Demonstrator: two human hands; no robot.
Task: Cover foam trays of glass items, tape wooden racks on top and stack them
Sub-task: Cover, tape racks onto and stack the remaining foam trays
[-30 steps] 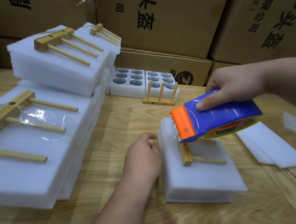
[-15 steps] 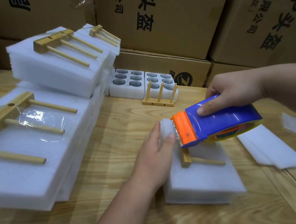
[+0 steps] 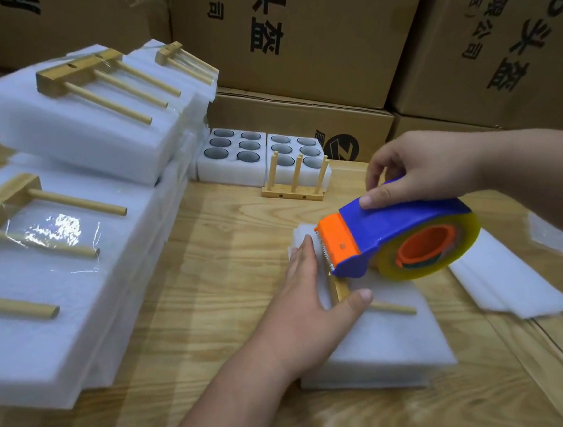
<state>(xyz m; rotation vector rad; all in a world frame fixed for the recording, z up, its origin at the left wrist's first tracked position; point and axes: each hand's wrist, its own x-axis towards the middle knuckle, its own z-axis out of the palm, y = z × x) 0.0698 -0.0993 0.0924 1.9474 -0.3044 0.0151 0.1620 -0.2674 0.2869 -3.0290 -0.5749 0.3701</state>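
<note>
left hand (image 3: 310,300) flat, fingers straight; right hand (image 3: 416,166) curled, gripping.

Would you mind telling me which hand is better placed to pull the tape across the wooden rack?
Right hand: it holds the tape dispenser over the rack; the left hand presses the foam.

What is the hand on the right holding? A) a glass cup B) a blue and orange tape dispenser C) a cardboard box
B: the right hand grips the blue and orange tape dispenser over the foam tray.
</note>
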